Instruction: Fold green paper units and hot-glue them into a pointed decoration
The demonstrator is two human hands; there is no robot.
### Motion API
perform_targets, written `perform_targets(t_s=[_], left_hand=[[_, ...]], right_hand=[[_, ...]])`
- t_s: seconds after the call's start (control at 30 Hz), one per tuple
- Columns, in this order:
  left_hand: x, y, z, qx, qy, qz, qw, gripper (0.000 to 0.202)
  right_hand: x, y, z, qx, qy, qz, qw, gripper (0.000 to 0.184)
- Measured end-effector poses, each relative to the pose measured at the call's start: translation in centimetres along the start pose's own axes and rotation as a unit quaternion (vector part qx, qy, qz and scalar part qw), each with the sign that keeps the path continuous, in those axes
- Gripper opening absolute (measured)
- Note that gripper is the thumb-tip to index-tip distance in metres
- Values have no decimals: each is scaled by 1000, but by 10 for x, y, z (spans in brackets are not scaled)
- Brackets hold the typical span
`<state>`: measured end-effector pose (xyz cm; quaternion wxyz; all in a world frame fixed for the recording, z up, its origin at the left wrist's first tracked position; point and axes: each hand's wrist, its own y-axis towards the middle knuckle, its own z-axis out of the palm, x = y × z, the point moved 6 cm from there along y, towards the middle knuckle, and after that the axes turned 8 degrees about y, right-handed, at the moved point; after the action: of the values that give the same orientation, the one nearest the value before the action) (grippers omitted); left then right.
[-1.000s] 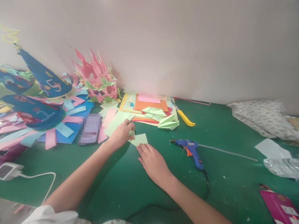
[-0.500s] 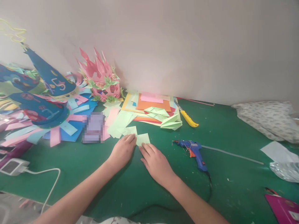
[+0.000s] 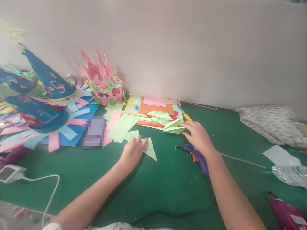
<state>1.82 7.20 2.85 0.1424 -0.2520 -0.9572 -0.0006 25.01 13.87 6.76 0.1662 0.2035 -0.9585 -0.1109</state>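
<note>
My left hand (image 3: 132,152) lies on the green table with its fingers pressing down a light green paper (image 3: 150,149), now folded into a triangle. My right hand (image 3: 198,136) hovers farther right, fingers spread and holding nothing, just beside the folded green paper pieces (image 3: 173,126) and over the yellow utility knife (image 3: 186,117). The blue glue gun (image 3: 199,157) lies just under its wrist.
A stack of coloured paper sheets (image 3: 153,108) sits against the wall. Pink paper flower craft (image 3: 103,83), blue cone hats (image 3: 45,76) and paper strips crowd the left. A white adapter with cable (image 3: 11,174) lies front left. Patterned cloth (image 3: 268,123), white paper and a magenta box (image 3: 286,214) are on the right.
My right hand left the green paper and moved up and right to the folded pieces. The paper went from a square to a triangle under my left hand.
</note>
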Motion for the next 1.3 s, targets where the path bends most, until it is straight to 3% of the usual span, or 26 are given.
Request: perform_targets(t_s=[0.07, 0.13, 0.33, 0.43, 0.5, 0.6, 0.7, 0.87, 1.03, 1.2, 1.3], left_hand=[[0, -2, -3, 4, -7, -17, 1000, 53], [-1, -3, -7, 12, -4, -20, 1000, 58], [-7, -2, -7, 51, -10, 7, 999, 39], [-8, -1, -6, 56, -6, 16, 998, 36], [-8, -1, -7, 54, -11, 16, 998, 35], [-8, -2, -7, 51, -10, 22, 998, 35], [-7, -3, -7, 41, 0, 25, 999, 37], [-5, -2, -7, 34, 3, 11, 999, 36], [-4, -2, -9, 33, 23, 9, 999, 35], [-7, -5, -7, 21, 52, 53, 997, 27], [-7, -8, -4, 6, 71, 58, 996, 26]], right_hand=[[0, 2, 2, -1, 2, -6, 1000, 24], [0, 3, 1, -17, 6, -7, 1000, 22], [18, -6, -20, -82, 83, -14, 993, 21], [37, -17, -34, -117, 163, 38, 979, 16], [49, -27, -34, -111, 219, 88, 965, 27], [68, -42, -15, -6, 257, 128, 958, 46], [74, -58, 11, 64, 255, 158, 952, 37], [74, -72, 38, 78, 303, 183, 932, 36], [82, -73, 47, 87, 314, 208, 922, 51], [83, -70, 49, 52, 344, 237, 907, 21], [80, -70, 51, 42, 362, 255, 896, 16]])
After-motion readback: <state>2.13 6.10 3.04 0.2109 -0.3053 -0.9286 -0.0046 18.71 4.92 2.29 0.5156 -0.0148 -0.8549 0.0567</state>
